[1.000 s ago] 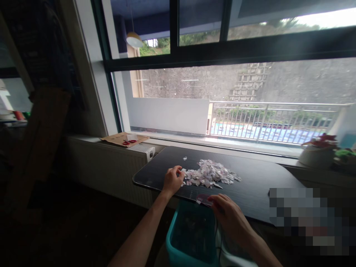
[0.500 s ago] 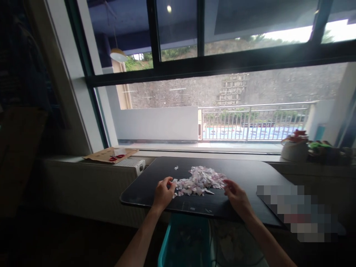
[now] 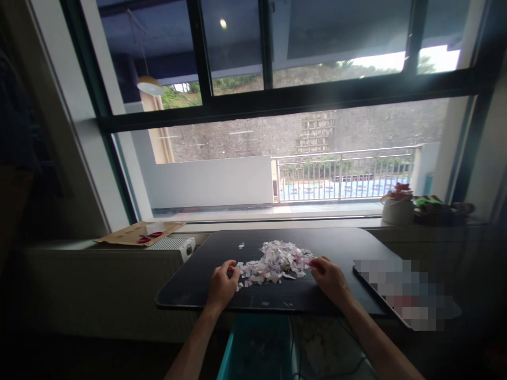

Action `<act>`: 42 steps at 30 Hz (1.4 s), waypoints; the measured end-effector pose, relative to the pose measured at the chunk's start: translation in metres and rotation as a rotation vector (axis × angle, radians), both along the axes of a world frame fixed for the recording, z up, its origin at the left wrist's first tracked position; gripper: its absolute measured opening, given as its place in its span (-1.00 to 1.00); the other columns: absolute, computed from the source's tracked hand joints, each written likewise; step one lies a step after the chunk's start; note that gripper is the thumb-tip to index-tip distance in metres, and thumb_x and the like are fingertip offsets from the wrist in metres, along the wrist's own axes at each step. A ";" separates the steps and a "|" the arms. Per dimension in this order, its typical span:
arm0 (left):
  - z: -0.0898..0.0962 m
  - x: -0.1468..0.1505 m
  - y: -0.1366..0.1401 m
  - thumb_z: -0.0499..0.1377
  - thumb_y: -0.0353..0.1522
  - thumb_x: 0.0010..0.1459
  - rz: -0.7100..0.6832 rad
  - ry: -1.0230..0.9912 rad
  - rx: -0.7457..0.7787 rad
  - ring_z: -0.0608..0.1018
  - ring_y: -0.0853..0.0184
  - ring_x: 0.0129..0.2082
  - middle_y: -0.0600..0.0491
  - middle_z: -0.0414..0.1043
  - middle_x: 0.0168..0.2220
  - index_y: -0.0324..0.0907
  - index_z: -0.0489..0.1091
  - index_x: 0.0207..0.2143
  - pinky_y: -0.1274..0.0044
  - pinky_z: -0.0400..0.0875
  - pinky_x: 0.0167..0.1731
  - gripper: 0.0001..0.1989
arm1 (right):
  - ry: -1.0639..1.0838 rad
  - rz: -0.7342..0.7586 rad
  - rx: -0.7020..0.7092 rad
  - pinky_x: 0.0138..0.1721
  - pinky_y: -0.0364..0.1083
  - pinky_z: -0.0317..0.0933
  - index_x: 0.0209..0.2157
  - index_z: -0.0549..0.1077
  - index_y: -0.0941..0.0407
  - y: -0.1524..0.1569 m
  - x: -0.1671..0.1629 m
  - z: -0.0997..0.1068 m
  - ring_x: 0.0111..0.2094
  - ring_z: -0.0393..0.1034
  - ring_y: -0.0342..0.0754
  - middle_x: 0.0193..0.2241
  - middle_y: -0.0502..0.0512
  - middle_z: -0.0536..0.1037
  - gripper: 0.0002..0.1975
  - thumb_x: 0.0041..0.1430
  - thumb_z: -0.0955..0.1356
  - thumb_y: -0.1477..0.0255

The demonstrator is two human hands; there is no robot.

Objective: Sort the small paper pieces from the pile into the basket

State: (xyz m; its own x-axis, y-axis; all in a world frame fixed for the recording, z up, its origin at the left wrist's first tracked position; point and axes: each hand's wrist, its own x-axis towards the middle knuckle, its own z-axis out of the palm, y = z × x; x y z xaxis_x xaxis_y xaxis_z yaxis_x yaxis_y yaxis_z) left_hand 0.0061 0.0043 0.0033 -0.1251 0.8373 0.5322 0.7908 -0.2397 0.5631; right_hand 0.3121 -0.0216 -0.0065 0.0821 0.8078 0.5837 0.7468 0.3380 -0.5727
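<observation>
A loose heap of torn paper scraps (image 3: 277,259), whitish with pink and purple tints, lies on the black tabletop (image 3: 190,285). My left hand (image 3: 224,284) rests at the heap's left edge, fingers curved, a gap showing between thumb and forefinger. At the opposite edge, my right hand (image 3: 329,277) has its bent fingertips against the pinkish scraps, thumb and forefinger slightly apart. Whether a single scrap sits between those fingertips is too small to make out. A few scraps lie apart from the heap, near its upper left.
Below the table's front edge stands a teal bin (image 3: 225,359), with dark cables beside it. Red-handled scissors (image 3: 150,237) lie on brown paper (image 3: 119,235) on the left sill. A white pot (image 3: 397,211) stands on the right sill. A blurred-out flat item (image 3: 404,295) lies at the table's right.
The whole view has shifted, so the table and heap sit further left and slightly lower. Both hands keep to the heap's two sides, the right fingertips a little closer in.
</observation>
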 end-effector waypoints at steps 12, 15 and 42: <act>0.000 -0.002 0.002 0.03 -0.23 0.01 -0.010 0.002 -0.038 0.46 0.18 -0.21 -0.03 0.45 -0.37 -0.22 0.38 -0.21 0.39 0.34 -0.19 -0.66 | -0.038 0.123 0.024 -0.34 -0.15 0.21 -0.36 0.49 0.15 -0.006 -0.005 0.001 -0.44 0.31 -0.13 -0.43 0.04 0.43 -0.75 0.04 0.20 0.50; 0.000 -0.002 0.002 0.03 -0.24 0.02 -0.010 0.000 -0.039 0.46 0.18 -0.20 -0.04 0.45 -0.37 -0.22 0.38 -0.21 0.38 0.33 -0.17 -0.67 | -0.013 0.132 0.029 -0.33 -0.16 0.22 -0.28 0.49 0.16 -0.006 -0.006 0.003 -0.42 0.33 -0.14 -0.39 0.05 0.45 -0.72 0.07 0.18 0.49; -0.001 -0.001 0.002 0.03 -0.21 0.01 0.012 -0.013 -0.055 0.45 0.20 -0.22 0.00 0.45 -0.36 -0.20 0.38 -0.19 0.41 0.33 -0.20 -0.64 | 0.359 -0.084 -0.109 -0.31 -0.09 0.24 -0.30 0.47 0.13 -0.020 0.014 0.000 -0.36 0.43 -0.01 -0.39 0.09 0.57 -0.72 -0.07 0.25 0.36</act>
State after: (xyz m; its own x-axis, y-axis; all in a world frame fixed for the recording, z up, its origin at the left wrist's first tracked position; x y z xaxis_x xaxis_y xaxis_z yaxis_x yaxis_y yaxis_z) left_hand 0.0049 0.0062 0.0027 -0.1418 0.8638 0.4834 0.7859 -0.1987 0.5856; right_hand 0.3260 -0.0415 -0.0067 0.3339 0.8454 0.4168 0.5145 0.2070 -0.8321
